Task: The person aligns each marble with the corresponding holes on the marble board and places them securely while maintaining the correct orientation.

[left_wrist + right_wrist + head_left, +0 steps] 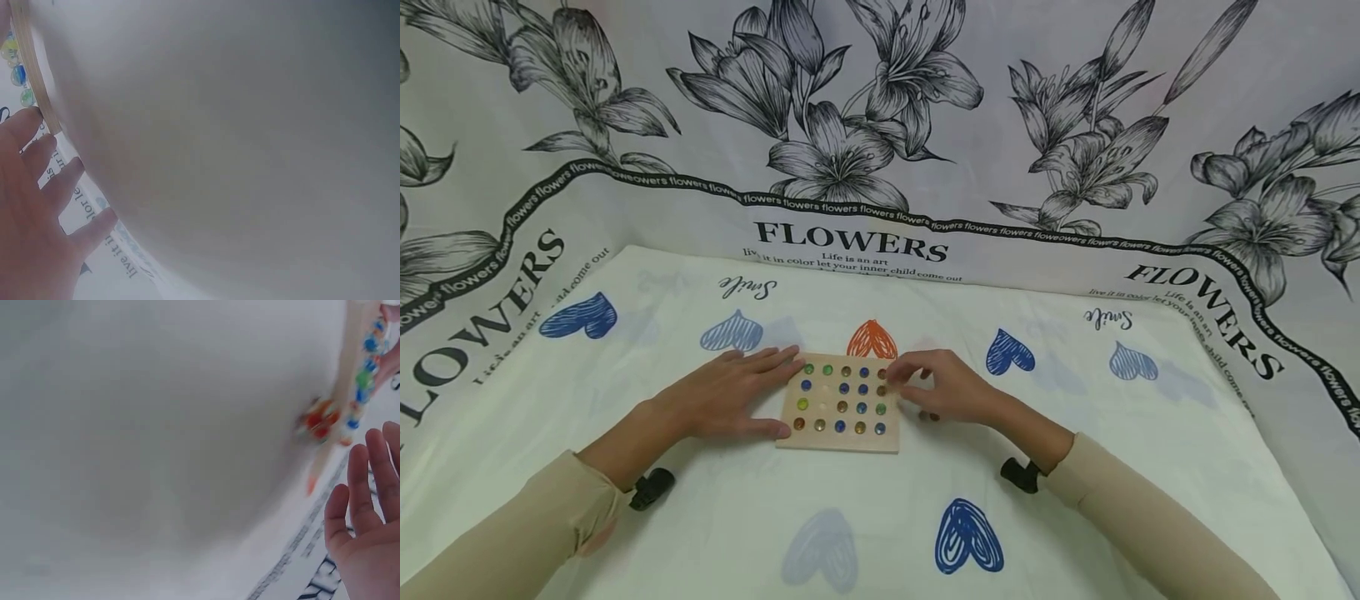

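A wooden board [837,445] lies on the cloth, its dimples filled with rows of glass marbles [840,426]. Two dimples in the second column from the left hold no marble. Along the board's left side rests my left hand [722,396], fingers extended, thumb at the lower left corner and fingertips by the upper left one. At the right edge is my right hand [951,387], its thumb and bent index finger close to the marbles of the end column; nothing held shows between them. Orange-red marbles [322,419] lie beside the board, partly under the right hand.
White cloth with printed hearts covers the table; a red heart [872,339] is behind the board and a dark blue heart [968,536] in front. A flower-print curtain [850,125] rises at the back. Black straps with small devices [652,488] sit at both wrists.
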The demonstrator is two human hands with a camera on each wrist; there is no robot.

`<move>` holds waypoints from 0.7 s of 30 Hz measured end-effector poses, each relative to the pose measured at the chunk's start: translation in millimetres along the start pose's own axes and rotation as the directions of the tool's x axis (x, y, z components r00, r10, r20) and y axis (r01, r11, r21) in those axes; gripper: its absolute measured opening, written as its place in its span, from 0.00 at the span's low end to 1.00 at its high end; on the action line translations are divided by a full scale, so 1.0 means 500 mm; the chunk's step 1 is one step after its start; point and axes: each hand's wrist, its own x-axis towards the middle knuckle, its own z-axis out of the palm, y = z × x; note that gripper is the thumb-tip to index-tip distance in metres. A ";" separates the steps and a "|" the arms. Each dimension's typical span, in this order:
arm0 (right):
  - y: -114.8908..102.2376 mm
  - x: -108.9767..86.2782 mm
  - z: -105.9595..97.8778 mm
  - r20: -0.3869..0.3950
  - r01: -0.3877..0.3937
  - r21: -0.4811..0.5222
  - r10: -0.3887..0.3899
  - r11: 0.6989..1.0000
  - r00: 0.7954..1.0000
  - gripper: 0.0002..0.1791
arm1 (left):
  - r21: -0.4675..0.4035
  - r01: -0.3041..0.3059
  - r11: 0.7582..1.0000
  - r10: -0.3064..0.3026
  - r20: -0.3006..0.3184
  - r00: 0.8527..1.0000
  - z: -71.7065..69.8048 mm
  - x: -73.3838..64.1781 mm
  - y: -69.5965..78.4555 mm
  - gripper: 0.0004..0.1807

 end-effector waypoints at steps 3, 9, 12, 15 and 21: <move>0.022 -0.021 -0.011 0.018 -0.038 0.017 0.038 0.999 0.999 0.14 | -0.003 0.002 1.000 -0.002 -0.002 1.000 0.000 0.000 0.001 0.54; 0.055 -0.053 -0.021 0.058 -0.051 0.049 0.048 0.997 0.997 0.14 | -0.002 0.009 1.000 -0.009 0.004 1.000 0.000 0.000 0.002 0.53; 0.063 -0.064 -0.026 0.079 -0.050 0.061 0.045 0.997 0.996 0.15 | -0.002 0.011 1.000 -0.011 0.006 1.000 0.001 0.001 0.002 0.53; 0.067 -0.071 -0.030 0.096 -0.063 0.062 0.057 0.996 0.994 0.16 | 0.003 0.007 1.000 -0.007 0.002 1.000 0.001 0.001 0.002 0.53; 0.070 -0.082 -0.031 0.113 -0.082 0.057 0.075 0.995 0.991 0.16 | 0.006 0.008 1.000 -0.008 0.003 1.000 0.001 0.002 0.001 0.54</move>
